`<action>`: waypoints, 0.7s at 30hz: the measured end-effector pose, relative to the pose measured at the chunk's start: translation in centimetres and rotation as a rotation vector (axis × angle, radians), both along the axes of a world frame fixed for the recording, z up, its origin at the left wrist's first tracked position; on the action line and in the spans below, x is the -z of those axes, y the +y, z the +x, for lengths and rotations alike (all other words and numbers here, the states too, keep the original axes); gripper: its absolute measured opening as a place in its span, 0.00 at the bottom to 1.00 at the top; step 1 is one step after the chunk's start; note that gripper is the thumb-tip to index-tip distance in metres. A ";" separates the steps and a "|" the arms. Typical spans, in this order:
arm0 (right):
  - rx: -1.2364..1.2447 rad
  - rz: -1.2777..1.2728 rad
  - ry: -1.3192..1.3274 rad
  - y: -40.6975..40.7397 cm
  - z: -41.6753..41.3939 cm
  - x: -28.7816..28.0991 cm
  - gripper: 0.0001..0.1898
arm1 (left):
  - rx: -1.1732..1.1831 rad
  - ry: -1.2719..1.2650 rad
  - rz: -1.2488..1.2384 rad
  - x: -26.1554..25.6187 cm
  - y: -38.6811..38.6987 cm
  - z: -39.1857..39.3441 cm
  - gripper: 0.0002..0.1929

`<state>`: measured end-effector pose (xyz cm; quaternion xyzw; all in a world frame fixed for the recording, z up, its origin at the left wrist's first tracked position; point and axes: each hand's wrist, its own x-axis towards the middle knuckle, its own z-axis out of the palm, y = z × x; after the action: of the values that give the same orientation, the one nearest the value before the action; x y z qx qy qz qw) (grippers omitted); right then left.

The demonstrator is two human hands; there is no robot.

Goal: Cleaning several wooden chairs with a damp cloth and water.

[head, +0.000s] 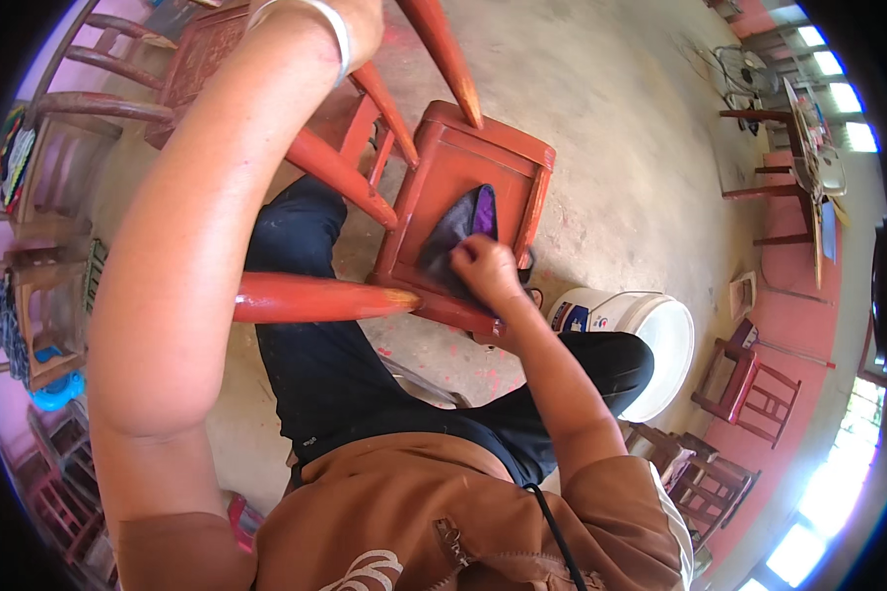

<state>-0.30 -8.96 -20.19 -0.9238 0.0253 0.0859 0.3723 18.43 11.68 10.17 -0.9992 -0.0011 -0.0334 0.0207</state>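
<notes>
My left arm reaches up across the view; part of my left hand (pixel 362 26), with a white band at its wrist, shows at the top edge near red wooden furniture legs. Its fingers are cut off or hidden. Several tapered red wooden legs (pixel 340 177) point towards a framed red wooden panel (pixel 451 159), which looks like a seat. On this panel my right hand (pixel 488 270) presses a dark cloth (pixel 447 229) with a purple side, its fingers closed on it. The cloth is partly blurred and folded to a point at its upper end.
A white plastic bucket (pixel 661 347) lies or leans right of my knee. A carved wooden chair (pixel 207 52) is at upper left. Wooden chairs (pixel 709 473) and a red chair (pixel 743 384) stand along the right wall, with a table (pixel 806 185) and a fan (pixel 743 70) farther up.
</notes>
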 end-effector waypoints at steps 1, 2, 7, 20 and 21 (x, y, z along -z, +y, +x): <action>0.187 -0.187 -0.037 -4.3 0.4 1.6 0.13 | 0.067 0.044 -0.085 2.2 -2.3 1.1 0.22; 0.218 -0.248 -0.150 -5.5 2.1 2.3 0.13 | 0.021 0.042 -0.081 1.0 -2.2 0.6 0.22; 0.302 -0.192 -0.345 -3.5 7.2 2.2 0.20 | 0.094 -0.027 -0.038 -0.3 -2.0 -0.8 0.22; -0.118 -0.309 -0.449 -0.8 5.3 2.4 0.34 | 0.110 0.014 -0.103 0.2 -2.0 -0.9 0.21; -0.024 -0.229 -0.412 -1.0 7.5 2.8 0.32 | 0.160 0.004 -0.101 0.4 -2.4 -0.9 0.20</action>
<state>7.24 -10.00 -23.00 -0.9583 -0.0525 -0.1033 0.2612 17.55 9.23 9.81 -0.9960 0.0770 -0.0329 -0.0323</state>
